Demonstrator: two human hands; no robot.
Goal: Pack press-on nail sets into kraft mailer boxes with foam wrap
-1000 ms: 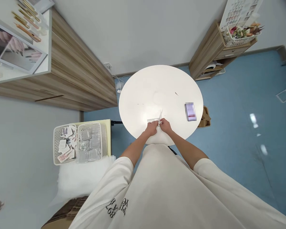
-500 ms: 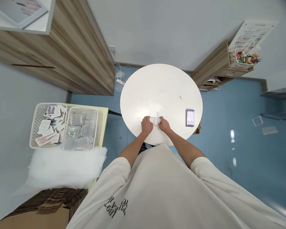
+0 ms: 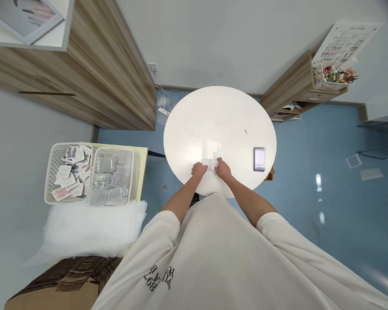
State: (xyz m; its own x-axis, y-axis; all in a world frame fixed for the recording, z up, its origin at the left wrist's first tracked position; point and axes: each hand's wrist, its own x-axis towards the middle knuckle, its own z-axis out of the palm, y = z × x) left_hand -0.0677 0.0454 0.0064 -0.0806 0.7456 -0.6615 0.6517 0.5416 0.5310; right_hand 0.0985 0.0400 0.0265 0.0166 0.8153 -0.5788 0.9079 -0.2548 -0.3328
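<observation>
Since the earliest frame the left hand (image 3: 199,169) and the right hand (image 3: 223,170) had drawn apart, and they now gripped a small white piece (image 3: 208,165) from its two ends, apparently between thumb and curled fingers, though the fingers' undersides were hidden. The piece was at the near side of the round white table (image 3: 220,107). An even hold, with neither end lifted or twisted, looked best for keeping it flat. White on white made its edges hard to judge. Just beyond the right hand, a pale slip (image 3: 217,153), perhaps joined to the piece, seemed the likeliest thing to catch under the fingers; a blurred phone-like device (image 3: 259,159) sat well apart to the right. Leftward, a basket of cards (image 3: 49,174) and a basket of clear boxes (image 3: 132,174) stood side by side on a yellow side table (image 3: 143,165)
</observation>
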